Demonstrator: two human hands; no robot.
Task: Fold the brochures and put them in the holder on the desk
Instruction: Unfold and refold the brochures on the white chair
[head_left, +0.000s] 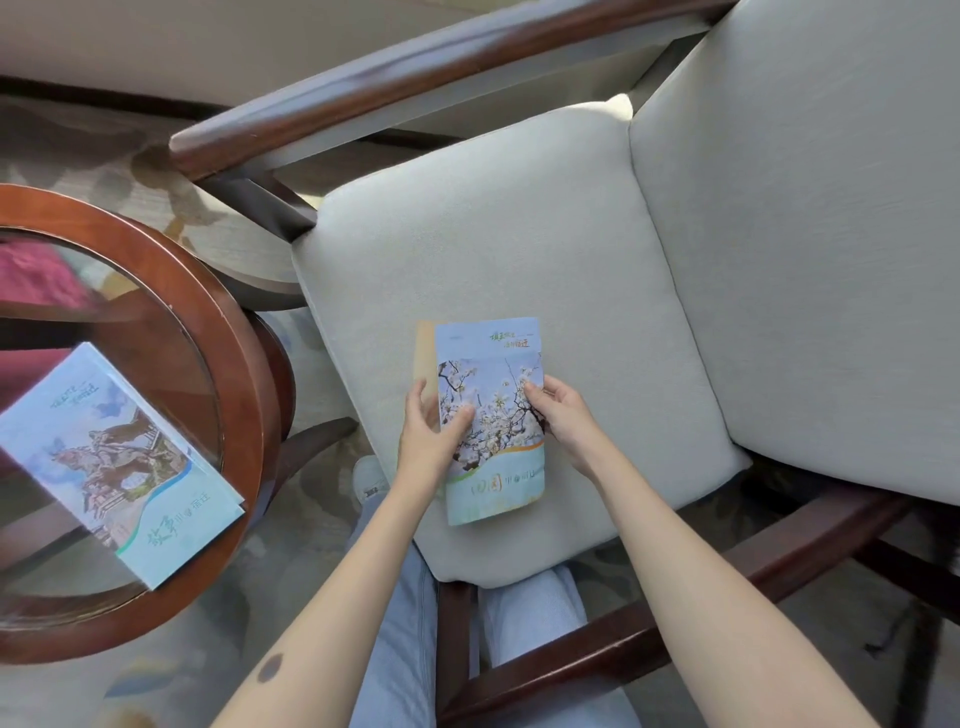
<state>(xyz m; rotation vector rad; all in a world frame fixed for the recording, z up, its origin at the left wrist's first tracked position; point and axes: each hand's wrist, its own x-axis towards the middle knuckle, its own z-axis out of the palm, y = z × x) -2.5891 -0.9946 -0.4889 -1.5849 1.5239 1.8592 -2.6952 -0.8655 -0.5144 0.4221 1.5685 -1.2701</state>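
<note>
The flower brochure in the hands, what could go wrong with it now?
1. A yellowish back panel peeks out at the left of the flower brochure, so the fold may end up crooked.
2. The left hand and right hand hold it over the soft seat cushion; a crease pressed there could come out wobbly.
3. The other brochure reaches the round table rim and might slide off.

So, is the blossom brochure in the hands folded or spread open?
Folded: the blossom brochure shows one narrow cover panel, with a beige inner edge peeking out on its left.
</note>
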